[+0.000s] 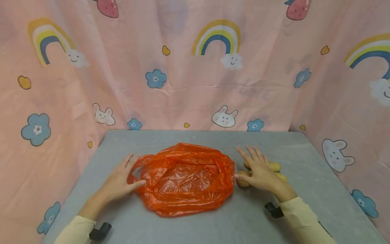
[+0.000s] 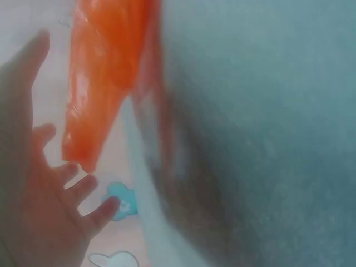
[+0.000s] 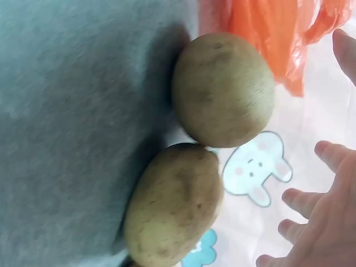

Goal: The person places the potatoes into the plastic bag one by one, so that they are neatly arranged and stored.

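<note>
An orange plastic bag (image 1: pixel 187 178) lies on the grey table with its mouth spread wide and its crinkled inside showing. My left hand (image 1: pixel 120 178) is at the bag's left edge, fingers spread, thumb close to the rim by a loose handle. To the right of the bag, my right hand (image 1: pixel 259 173) hovers with fingers apart and thumb toward the bag's edge. Beneath and beside that hand lie potatoes; a round potato (image 3: pixel 222 89) and an oval potato (image 3: pixel 172 206) show in the right wrist view, neither gripped.
Past the right hand, a yellow oval item (image 1: pixel 275 166) and a second yellow item (image 1: pixel 281 177) rest on the table (image 1: pixel 307 203), partly hidden by the hand. A pink patterned curtain (image 1: pixel 195 101) hangs behind the table and along both sides.
</note>
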`<move>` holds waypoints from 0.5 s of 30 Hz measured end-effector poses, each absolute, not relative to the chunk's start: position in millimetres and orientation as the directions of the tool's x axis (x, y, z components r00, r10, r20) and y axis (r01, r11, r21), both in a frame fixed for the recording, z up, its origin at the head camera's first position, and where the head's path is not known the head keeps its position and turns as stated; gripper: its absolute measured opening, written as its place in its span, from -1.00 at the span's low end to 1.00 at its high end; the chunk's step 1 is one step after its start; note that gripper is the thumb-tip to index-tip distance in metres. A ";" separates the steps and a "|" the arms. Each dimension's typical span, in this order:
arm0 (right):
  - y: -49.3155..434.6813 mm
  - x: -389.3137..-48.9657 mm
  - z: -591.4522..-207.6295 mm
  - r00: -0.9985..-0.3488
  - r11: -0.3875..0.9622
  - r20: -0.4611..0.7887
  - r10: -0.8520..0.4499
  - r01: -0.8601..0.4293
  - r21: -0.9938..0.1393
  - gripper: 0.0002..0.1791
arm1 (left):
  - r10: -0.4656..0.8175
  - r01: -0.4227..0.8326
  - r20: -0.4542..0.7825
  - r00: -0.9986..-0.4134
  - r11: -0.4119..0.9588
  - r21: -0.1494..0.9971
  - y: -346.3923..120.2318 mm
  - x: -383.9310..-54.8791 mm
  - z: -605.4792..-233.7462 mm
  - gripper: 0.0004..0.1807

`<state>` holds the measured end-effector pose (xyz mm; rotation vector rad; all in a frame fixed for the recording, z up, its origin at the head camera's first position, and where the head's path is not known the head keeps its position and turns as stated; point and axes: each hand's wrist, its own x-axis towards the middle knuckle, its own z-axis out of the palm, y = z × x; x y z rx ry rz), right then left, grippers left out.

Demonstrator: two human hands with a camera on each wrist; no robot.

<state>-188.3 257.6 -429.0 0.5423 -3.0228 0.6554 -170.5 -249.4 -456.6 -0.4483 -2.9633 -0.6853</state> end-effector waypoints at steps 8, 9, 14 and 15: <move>267.7 -190.2 -435.8 -0.935 0.857 0.067 -0.347 -0.345 -0.383 -0.04 | 0.316 0.297 0.056 -0.947 0.797 0.525 -260.1 -179.1 -465.4 0.03; 268.5 -190.1 -436.2 -0.934 0.857 0.065 -0.351 -0.348 -0.381 -0.05 | 0.322 0.298 0.051 -0.945 0.792 0.533 -261.1 -180.0 -465.1 0.02; 271.0 -188.7 -438.5 -0.926 0.851 0.057 -0.372 -0.365 -0.378 -0.08 | 0.346 0.297 0.013 -0.938 0.785 0.543 -267.0 -182.5 -462.7 -0.01; 271.2 -188.1 -438.9 -0.926 0.851 0.052 -0.373 -0.364 -0.378 -0.08 | 0.352 0.299 0.006 -0.936 0.783 0.545 -268.3 -183.1 -462.9 -0.02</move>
